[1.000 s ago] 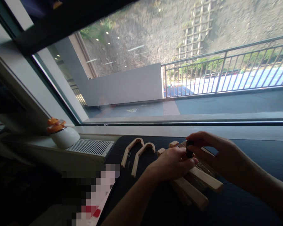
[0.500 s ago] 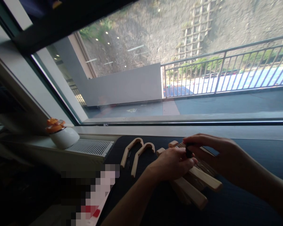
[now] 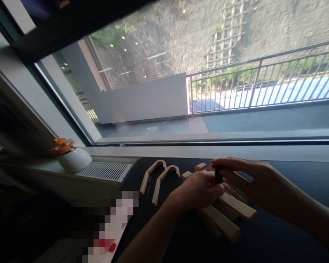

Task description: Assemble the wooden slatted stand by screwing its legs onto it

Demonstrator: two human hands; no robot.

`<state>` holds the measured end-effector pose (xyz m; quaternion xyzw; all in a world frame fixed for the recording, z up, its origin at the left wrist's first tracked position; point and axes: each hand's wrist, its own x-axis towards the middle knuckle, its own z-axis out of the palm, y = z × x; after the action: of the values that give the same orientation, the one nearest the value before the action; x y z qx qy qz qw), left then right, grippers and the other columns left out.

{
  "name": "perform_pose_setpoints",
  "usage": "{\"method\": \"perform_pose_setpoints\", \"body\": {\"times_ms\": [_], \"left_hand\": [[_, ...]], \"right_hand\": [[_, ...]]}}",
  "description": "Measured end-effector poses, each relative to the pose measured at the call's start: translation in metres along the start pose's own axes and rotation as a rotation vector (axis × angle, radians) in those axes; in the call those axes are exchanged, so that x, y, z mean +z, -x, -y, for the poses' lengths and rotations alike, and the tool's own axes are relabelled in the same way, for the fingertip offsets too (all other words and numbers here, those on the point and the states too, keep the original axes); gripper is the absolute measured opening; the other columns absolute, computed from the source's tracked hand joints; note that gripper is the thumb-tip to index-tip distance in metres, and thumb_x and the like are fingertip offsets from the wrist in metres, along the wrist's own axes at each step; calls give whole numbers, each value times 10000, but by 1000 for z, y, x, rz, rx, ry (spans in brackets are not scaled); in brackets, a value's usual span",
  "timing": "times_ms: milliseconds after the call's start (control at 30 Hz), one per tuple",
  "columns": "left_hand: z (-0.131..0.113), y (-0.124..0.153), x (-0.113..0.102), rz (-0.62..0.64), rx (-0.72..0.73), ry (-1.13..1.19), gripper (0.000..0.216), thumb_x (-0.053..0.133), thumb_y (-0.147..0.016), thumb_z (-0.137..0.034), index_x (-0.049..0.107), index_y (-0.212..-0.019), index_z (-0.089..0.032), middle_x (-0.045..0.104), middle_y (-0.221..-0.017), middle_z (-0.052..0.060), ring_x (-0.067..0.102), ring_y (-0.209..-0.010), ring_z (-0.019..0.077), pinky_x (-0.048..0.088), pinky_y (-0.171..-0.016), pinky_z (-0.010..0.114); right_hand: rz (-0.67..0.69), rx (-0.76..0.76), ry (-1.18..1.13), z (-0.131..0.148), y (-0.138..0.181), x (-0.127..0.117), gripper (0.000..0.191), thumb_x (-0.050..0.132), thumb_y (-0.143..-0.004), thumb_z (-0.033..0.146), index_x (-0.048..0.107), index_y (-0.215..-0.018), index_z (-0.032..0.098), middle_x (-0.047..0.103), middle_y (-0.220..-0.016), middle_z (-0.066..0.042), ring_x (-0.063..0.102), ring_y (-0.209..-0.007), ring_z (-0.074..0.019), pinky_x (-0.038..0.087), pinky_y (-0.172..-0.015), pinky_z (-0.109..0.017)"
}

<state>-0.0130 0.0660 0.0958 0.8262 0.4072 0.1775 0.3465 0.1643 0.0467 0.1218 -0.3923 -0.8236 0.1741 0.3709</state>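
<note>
My right hand pinches a small black piece, perhaps a tool handle, from above; its exact kind is unclear. Palm down across the wooden frame, my left hand is closed around it, thumb and forefinger meeting near the foot of the black piece. Pale bars and thin strands or rods make up this frame, and its middle is hidden under my hands. To the left lie two hooked wooden pieces, side by side, with several small dark screws or pins between them.
Everything lies on a dark table beneath a large window. Left of it, a white container with an orange top stands on a ledge beside a slotted vent. A blurred-out pale area borders the table's left edge.
Almost nothing differs. The view has shifted very slightly, and both hands keep the same hold around the black piece and the frame.
</note>
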Motion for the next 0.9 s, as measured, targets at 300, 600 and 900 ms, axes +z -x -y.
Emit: {"method": "perform_pose_setpoints", "body": {"times_ms": [300, 600, 900], "left_hand": [[-6, 2, -6, 51, -33, -9, 342, 444, -845, -467, 627, -946, -196, 613, -851, 27, 556, -774, 180, 423, -635, 269], [-1, 0, -5, 18, -29, 186, 392, 510, -819, -509, 606, -999, -174, 581, -837, 35, 529, -744, 158, 407, -615, 251], [-2, -2, -5, 8, 74, 431, 367, 509, -845, -455, 625, -980, -135, 551, -846, 28, 483, -713, 115, 385, -619, 228]], "right_hand": [[-90, 105, 51, -8, -3, 8, 242, 616, -798, 425, 608, -880, 197, 671, -790, -37, 639, -683, -176, 515, -565, -263], [-25, -41, -15, 0, -4, 0, 219, 507, -878, 296, 662, -1020, 232, 686, -974, -34, 652, -837, -175, 525, -694, -245], [-129, 66, 75, -4, -4, 2, 257, 586, -824, 432, 638, -933, 205, 676, -828, -44, 644, -713, -186, 522, -581, -271]]}}
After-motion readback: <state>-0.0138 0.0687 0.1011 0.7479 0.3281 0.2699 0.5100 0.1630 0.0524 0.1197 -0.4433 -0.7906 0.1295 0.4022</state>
